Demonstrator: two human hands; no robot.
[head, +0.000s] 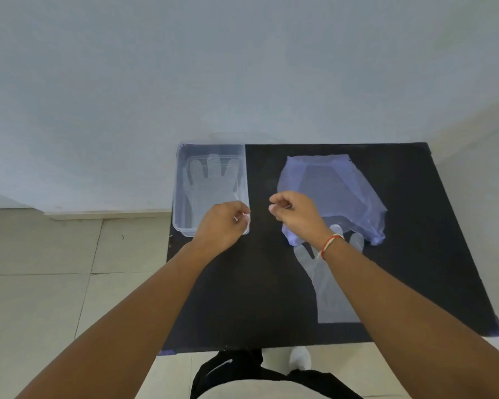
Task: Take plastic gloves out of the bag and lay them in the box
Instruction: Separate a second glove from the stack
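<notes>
A clear plastic box (182, 180) stands at the far left corner of the black table (260, 283). A see-through plastic glove (211, 180) lies flat inside it, fingers pointing away. My left hand (222, 226) is over the box's near right corner, fingers pinched together at that glove's cuff end. My right hand (294, 214) hovers between the box and the bluish plastic bag (334, 191), fingers curled shut with nothing visible in them. A second plastic glove (329, 295) lies flat on the table below the bag, partly under my right forearm.
The table stands against a white wall (242, 67). Pale floor tiles (55, 283) lie to its left. My legs and a white shoe (300, 358) show below the table's near edge.
</notes>
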